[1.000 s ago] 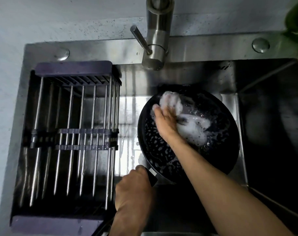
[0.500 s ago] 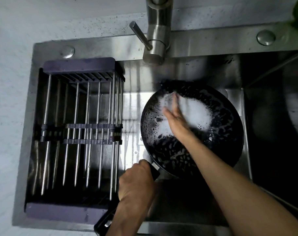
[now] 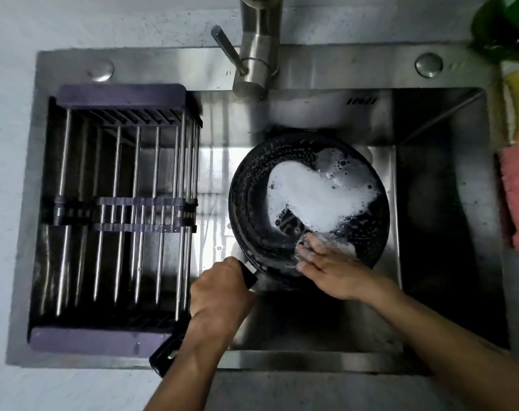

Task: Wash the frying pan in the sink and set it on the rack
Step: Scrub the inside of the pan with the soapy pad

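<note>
Scrubbing is the step I judge to be in hand: the frying pan (image 3: 308,209) sits inside the steel sink (image 3: 282,111), at its middle, and white foam (image 3: 314,194) covers a large part of its black inside. My left hand (image 3: 219,292) is closed around the pan handle (image 3: 248,275) and holds it steady. My right hand (image 3: 329,262) lies on the near inner side of the pan with fingers stretched out and soapy; whether something is under it, I cannot tell. No water comes from the faucet (image 3: 256,51). So the soaping looks well along, but rinsing is left, and also the move to the rack (image 3: 122,212), which stands in the left part of the sink and carries nothing. The long axis of the pan runs diagonally: the handle points toward me and to the left, and the round bowl lies away, to the right.
</note>
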{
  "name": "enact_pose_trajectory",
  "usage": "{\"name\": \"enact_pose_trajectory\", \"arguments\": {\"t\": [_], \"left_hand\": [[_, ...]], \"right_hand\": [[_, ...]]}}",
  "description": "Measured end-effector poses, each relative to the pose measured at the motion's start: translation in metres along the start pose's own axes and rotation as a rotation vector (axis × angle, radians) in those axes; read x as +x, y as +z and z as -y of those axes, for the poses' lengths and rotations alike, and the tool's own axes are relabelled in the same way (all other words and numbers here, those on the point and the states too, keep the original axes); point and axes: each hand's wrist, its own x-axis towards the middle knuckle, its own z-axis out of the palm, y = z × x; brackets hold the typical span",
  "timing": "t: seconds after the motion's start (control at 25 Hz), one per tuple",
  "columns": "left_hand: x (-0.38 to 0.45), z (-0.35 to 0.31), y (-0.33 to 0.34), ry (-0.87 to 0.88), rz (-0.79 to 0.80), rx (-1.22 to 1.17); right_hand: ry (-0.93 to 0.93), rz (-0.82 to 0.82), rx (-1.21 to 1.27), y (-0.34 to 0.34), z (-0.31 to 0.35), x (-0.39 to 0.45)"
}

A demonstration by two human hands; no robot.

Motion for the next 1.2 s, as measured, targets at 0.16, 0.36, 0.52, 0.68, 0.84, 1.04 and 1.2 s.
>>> {"name": "enact_pose_trajectory", "arguments": {"t": [0.16,0.36,0.52,0.68,0.84,1.04,1.2], "left_hand": [[0.001,0.003,0.004,-0.017,-0.012,0.007],[0.0,0.005,0.007,0.018,-0.02,-0.011],[0.002,0.005,0.007,0.018,-0.014,0.048],[0.003,0.006,0.012,0.01,-0.008,0.003],[0.003,0.007,0.011,0.033,-0.035,-0.005],[0.001,0.007,0.01,0.022,-0.014,-0.042],[0.007,0.008,0.009,-0.022,-0.002,-0.027]], "right_hand": [[-0.255,0.03,0.396,-0.02,0.062,0.054],[0.012,-0.226,0.051,-0.063,-0.016,0.069],[-0.198,-0.028,0.226,-0.002,0.051,0.058],[-0.085,-0.256,0.1,-0.083,0.025,0.104],[0.051,-0.076,0.062,-0.013,0.007,0.042],[-0.216,-0.267,-0.088,-0.089,0.037,0.109],[0.057,-0.384,-0.522,-0.118,-0.07,0.067]]}}
